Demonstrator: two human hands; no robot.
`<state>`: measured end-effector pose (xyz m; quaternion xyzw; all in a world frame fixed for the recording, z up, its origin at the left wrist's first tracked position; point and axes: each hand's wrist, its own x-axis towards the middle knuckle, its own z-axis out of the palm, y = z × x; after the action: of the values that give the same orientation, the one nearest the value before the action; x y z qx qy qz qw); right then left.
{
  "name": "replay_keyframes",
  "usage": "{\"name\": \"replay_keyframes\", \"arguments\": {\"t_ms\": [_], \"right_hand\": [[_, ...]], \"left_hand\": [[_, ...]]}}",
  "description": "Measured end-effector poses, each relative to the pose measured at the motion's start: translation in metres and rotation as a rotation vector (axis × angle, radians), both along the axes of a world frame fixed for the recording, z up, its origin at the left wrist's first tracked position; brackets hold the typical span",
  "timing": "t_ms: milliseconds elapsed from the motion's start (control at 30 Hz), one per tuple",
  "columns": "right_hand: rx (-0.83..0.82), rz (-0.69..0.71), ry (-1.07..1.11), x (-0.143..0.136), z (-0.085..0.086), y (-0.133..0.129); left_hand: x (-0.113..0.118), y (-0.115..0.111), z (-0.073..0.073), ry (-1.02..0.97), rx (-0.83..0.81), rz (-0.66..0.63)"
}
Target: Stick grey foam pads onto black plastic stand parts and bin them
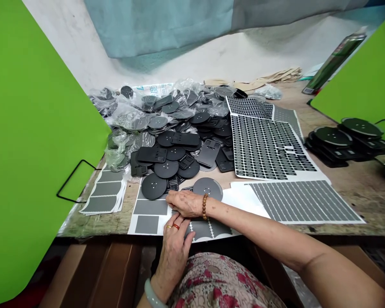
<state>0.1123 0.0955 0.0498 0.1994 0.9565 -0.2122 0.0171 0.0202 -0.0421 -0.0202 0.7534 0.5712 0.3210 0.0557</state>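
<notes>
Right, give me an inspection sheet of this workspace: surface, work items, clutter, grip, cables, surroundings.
Surface: worn, stained table.
Work items: grey-patch sheets at the front edge; heap of black parts, round and rectangular, behind them.
Clutter: clear plastic around many rear parts; black-printed sheet right of the heap.
Grip: left hand and right hand close together over the sheets; whatever the fingertips pinch is hidden.
Cables: nothing seen.
Surroundings: green panel on each side; blue-grey cloth behind; can at rear right.

Head-worn, the single view looks forward and down across the worktop [365,190], floral clothing [221,278] close at bottom centre, pale wall [259,53] beyond in the upper part.
</notes>
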Motion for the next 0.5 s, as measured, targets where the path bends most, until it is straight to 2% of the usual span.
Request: {"name": "replay_keyframes", "arguments": {"t_ms": [200, 333, 433, 500], "right_hand": [[-0.3, -0.072, 0.255, 0.021, 0.003, 0.012], [-0.616, -0.189, 0.411, 0.037, 0.012, 0.018], [-0.842, -0.258, 0.531, 0.046, 0.021, 0.02], [-0.881, -0.269, 0.575, 0.052, 0.03, 0.019]], "left_hand": [[-0.001, -0.001, -0.005, 0.013, 0.022, 0.008], [-0.001, -0.001, -0.006, 0.012, 0.013, 0.006], [-0.001, -0.001, -0.003, -0.021, -0.006, -0.009], [-0.002, 0.0, 0.004, -0.1, -0.022, 0.006]]}}
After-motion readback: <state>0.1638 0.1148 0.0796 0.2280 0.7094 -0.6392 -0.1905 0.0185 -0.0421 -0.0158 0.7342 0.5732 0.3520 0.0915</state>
